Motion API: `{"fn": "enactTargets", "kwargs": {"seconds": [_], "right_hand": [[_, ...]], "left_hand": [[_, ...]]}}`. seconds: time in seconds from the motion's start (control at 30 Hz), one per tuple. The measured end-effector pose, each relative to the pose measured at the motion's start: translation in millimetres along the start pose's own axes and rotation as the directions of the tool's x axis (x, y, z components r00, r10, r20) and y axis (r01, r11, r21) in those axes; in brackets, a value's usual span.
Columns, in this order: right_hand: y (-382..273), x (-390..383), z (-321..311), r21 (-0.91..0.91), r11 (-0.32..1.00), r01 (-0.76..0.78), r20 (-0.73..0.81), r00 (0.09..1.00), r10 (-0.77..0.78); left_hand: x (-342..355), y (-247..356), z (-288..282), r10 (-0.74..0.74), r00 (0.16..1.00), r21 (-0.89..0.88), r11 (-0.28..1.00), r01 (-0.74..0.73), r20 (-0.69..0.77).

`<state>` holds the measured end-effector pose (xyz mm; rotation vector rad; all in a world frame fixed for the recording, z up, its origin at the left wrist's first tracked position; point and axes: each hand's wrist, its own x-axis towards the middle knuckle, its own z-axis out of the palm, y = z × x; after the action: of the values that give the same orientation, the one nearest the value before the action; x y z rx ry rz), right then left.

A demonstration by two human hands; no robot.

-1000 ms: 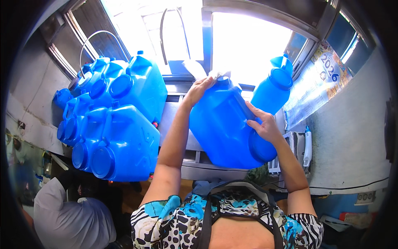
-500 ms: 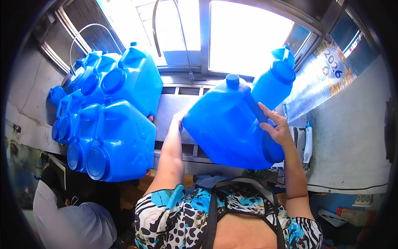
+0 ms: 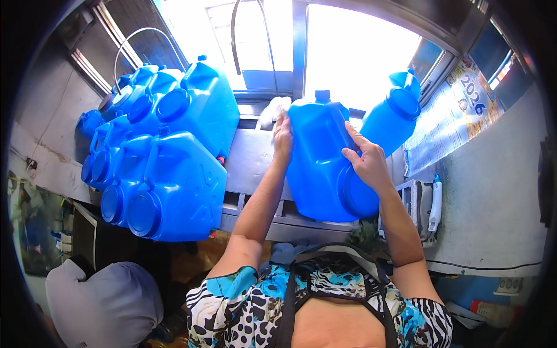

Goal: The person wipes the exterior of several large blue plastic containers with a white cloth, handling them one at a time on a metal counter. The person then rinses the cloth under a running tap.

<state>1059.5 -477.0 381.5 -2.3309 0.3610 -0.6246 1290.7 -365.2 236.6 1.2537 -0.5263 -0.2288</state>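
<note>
A large blue plastic water jug (image 3: 319,151) stands in front of me, its small cap up and its big round lid toward my right. My left hand (image 3: 283,139) presses along the jug's left side with a crumpled white cloth (image 3: 275,112) at its fingers. On the other side, my right hand (image 3: 369,165) steadies the jug by its upper right edge near the handle, index finger stretched and thumb apart. Its other fingers are partly hidden. Another blue jug (image 3: 387,119) stands just behind, by the window.
Several blue jugs (image 3: 174,168) crowd the left side of the metal counter (image 3: 249,159). A thin pale hose (image 3: 145,29) arches over them. To the right are a wall calendar (image 3: 464,110) and a white handheld tool (image 3: 435,206). A person in grey (image 3: 110,301) is at lower left.
The jug has turned more upright, its lid facing nearer me. My left hand has moved up its side, and the white cloth now shows. My right hand has shifted slightly left.
</note>
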Motion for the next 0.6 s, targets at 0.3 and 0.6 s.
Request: {"fn": "enactTargets", "kwargs": {"seconds": [0.3, 0.6], "right_hand": [[-17, 15, 27, -0.282, 0.956, -0.085, -0.057, 0.996, 0.071], [-27, 35, 33, -0.350, 0.933, -0.085, 0.090, 0.988, 0.123]], "left_hand": [[4, 91, 50, 0.307, 0.861, 0.567, 0.655, -0.500, 0.405], [50, 135, 64, -0.030, 0.931, 0.840, 0.442, -0.315, 0.364]]}}
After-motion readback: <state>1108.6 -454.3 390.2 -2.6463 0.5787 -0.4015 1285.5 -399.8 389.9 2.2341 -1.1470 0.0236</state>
